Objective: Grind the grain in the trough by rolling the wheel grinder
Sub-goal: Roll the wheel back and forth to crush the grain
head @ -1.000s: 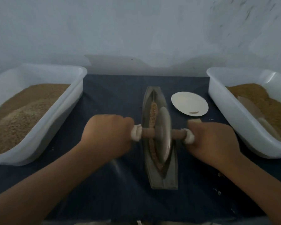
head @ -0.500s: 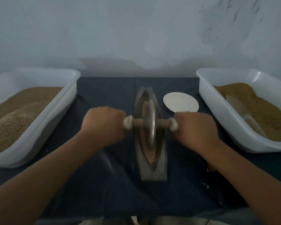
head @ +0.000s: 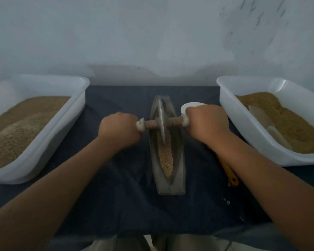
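**Grain (head: 166, 156) looks only partly ground; wheel sits toward the far end**

A wheel grinder (head: 162, 122) stands upright on edge in the far half of the trough (head: 179, 178), which lies lengthwise in the middle of the table (head: 116, 196). The left hand (head: 119, 131) is closed in a fist round one end of the wooden axle (head: 174, 121), and the right hand (head: 207, 124) grips the other end.

By the look of it, the work is midway. The grain is a narrow pale-brown strip along the bottom of the trough's near half, coarse and pebbly rather than floury. More passes seem needed, above all over this near stretch. What lies under and beyond the wheel is hidden.

A white tub (head: 65, 124) of brown meal sits on the left and another tub (head: 234, 115) on the right. A small white plate (head: 186, 106) peeks out behind the right hand.
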The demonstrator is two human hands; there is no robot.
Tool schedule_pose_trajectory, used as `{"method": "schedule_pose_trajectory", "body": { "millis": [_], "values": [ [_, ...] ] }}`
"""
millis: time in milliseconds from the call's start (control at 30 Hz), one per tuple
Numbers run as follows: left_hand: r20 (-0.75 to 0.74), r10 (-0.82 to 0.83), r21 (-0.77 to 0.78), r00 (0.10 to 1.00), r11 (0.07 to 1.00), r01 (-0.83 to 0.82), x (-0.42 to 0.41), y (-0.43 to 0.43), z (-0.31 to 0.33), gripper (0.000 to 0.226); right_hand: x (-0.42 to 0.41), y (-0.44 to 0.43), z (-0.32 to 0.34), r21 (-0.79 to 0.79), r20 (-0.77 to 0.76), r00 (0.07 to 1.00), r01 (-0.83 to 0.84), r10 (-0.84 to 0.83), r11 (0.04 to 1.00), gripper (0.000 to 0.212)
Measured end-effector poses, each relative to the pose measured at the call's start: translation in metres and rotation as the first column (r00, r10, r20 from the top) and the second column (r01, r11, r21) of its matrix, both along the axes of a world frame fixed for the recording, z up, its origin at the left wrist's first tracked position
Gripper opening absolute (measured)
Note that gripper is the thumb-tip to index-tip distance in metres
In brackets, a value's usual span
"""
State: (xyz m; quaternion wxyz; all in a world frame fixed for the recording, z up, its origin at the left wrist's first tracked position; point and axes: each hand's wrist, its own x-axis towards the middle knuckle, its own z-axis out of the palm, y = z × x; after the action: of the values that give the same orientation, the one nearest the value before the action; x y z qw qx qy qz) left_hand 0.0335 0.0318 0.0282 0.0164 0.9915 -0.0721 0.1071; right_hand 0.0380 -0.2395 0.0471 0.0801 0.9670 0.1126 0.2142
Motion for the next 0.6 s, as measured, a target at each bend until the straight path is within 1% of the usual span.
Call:
{"method": "schedule_pose_trajectory", "body": {
  "millis": [33,67,133,167,200,267,333,367,433,500,567,600],
  "values": [
    [0.037,-0.029,0.015,0.999,0.999,0.028,-0.017,0.007,-0.008,0.029,-0.017,-0.004,-0.004,-0.009,0.009,0.999,-0.04,0.04,0.999,0.029],
    [0.111,-0.075,0.053,0.991,0.996,0.07,-0.034,0.013,-0.015,0.03,-0.035,-0.009,-0.009,-0.012,0.018,0.997,-0.08,0.081,0.997,0.037],
    [0.246,-0.185,0.131,0.952,0.979,0.156,-0.059,0.021,-0.021,0.036,-0.066,-0.019,-0.017,0.017,0.019,0.991,-0.133,0.133,0.991,0.05],
    [0.286,-0.206,0.147,0.936,0.975,0.169,-0.063,0.023,-0.021,0.039,-0.072,-0.023,-0.021,0.025,0.036,0.991,-0.133,0.132,0.991,0.051],
    [0.292,-0.205,0.154,0.934,0.974,0.165,-0.062,0.024,-0.022,0.04,-0.071,-0.024,-0.025,0.023,0.06,0.991,-0.121,0.119,0.992,0.047],
    [0.227,-0.155,0.144,0.961,0.982,0.124,-0.043,0.017,-0.021,0.035,-0.053,-0.019,-0.027,0.011,0.085,0.993,-0.078,0.077,0.997,0.037],
    [0.16,-0.062,0.098,0.985,0.994,0.047,-0.008,0.004,-0.008,0.027,-0.019,-0.01,-0.022,0.032,0.098,0.995,-0.036,0.032,0.999,0.034],
    [0.141,-0.037,0.07,0.989,0.997,0.027,0.009,-0.001,-0.001,0.024,-0.002,-0.006,-0.017,0.052,0.084,0.996,-0.014,0.01,0.999,0.031],
    [0.103,-0.011,0.037,0.995,0.999,0.007,0.031,-0.009,0.011,0.022,0.023,0.0,-0.005,0.043,0.006,0.999,0.05,-0.05,0.998,0.023],
    [0.067,-0.002,0.044,0.998,0.999,-0.001,0.032,-0.01,0.013,0.022,0.025,0.001,-0.003,0.025,-0.034,0.998,0.055,-0.055,0.998,0.024],
    [0.04,-0.02,0.075,0.999,0.997,0.017,0.013,-0.002,0.004,0.021,0.004,-0.003,-0.008,0.061,-0.004,1.0,-0.001,0.001,0.998,0.031],
    [0.059,-0.051,0.099,0.997,0.994,0.045,-0.004,0.004,-0.002,0.023,-0.013,-0.006,-0.013,0.052,0.015,1.0,-0.025,0.024,0.998,0.034]
  ]
}}
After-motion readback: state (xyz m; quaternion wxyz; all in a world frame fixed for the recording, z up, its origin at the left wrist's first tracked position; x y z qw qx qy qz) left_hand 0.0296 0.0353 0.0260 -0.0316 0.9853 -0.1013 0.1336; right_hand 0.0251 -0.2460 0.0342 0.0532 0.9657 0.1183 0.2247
